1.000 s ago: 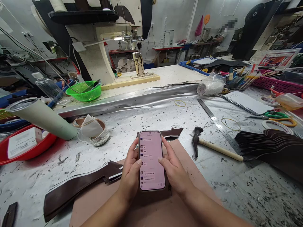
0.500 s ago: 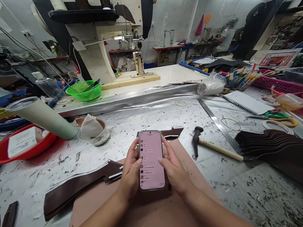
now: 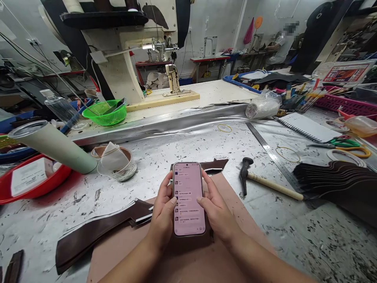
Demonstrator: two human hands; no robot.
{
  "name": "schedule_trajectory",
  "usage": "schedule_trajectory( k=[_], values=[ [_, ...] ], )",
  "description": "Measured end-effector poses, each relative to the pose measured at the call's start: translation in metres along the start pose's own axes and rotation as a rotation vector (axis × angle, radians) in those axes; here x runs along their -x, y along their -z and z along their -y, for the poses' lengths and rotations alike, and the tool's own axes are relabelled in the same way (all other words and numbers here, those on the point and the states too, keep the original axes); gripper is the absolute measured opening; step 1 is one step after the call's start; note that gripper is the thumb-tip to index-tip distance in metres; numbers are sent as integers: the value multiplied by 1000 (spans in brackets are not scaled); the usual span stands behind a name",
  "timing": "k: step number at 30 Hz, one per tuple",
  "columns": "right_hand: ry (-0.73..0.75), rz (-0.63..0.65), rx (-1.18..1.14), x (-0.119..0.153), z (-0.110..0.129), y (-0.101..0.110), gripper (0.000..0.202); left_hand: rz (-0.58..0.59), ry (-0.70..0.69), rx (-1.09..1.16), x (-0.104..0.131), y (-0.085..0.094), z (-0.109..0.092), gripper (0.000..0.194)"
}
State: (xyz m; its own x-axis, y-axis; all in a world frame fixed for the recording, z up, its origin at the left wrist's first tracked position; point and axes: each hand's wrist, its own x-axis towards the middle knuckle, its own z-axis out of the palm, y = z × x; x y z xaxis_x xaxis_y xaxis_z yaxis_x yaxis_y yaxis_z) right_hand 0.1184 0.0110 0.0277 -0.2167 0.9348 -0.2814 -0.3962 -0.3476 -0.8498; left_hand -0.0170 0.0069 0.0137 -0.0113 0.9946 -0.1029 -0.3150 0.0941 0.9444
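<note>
Scuffed silver sheeting [image 3: 176, 145] spreads beneath everything near. At near centre, the left hand [image 3: 161, 210] and right hand [image 3: 219, 214] hold a phone [image 3: 191, 186] between them, already open to messages [image 3: 185, 211], above a pink board [image 3: 108, 245]. Brown leather pieces [image 3: 94, 236] lie loose at left; the hammer [image 3: 273, 186] rests unused at right, near a leather stack [image 3: 338, 181].

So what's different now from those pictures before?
The messages on the phone slid up, and more showed up below. Nothing was picked up or let go: the left hand and right hand still hold the phone. The hammer hasn't moved.
</note>
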Motion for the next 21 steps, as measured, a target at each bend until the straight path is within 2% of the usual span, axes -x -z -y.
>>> schedule_trajectory(
  k=[9,21],
  values=[
    [7,10,15,-1,-6,3,88,2,7,10,1,-1,-1,58],
    [-19,-13,11,-1,-3,0,82,11,5,15,1,0,0,56]
  ],
)
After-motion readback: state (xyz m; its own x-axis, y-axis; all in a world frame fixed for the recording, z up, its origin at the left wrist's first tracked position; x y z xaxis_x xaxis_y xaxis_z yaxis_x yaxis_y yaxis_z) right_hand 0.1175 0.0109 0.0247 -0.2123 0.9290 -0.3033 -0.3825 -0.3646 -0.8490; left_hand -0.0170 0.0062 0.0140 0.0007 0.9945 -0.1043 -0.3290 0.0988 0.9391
